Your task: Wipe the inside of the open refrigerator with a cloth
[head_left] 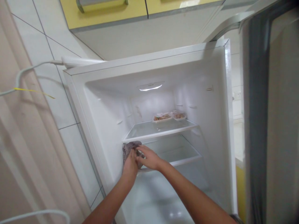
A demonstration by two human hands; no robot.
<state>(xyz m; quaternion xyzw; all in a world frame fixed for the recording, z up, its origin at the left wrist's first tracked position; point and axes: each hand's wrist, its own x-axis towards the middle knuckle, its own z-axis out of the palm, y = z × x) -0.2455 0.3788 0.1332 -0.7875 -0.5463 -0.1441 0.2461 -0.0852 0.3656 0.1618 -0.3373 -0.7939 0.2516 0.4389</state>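
Both my hands reach into an open white fridge (pixel 217 102). My left hand (pixel 130 165) presses a grey cloth (pixel 130 147) against the fridge's left inner wall, just under the upper glass shelf (pixel 161 130). My right hand (pixel 149 158) lies beside it, fingers curled onto the same cloth at the front left corner of the lower shelf (pixel 184 160). Two shallow trays of brownish food (pixel 162 118) (pixel 178 115) stand at the back of the upper shelf.
The open fridge door (pixel 268 124) with its grey seal stands at the right. Yellow cabinets (pixel 109 12) hang above. A tiled wall (pixel 46 56) with white cables (pixel 25 71) is at the left. The fridge light (pixel 150 87) is on.
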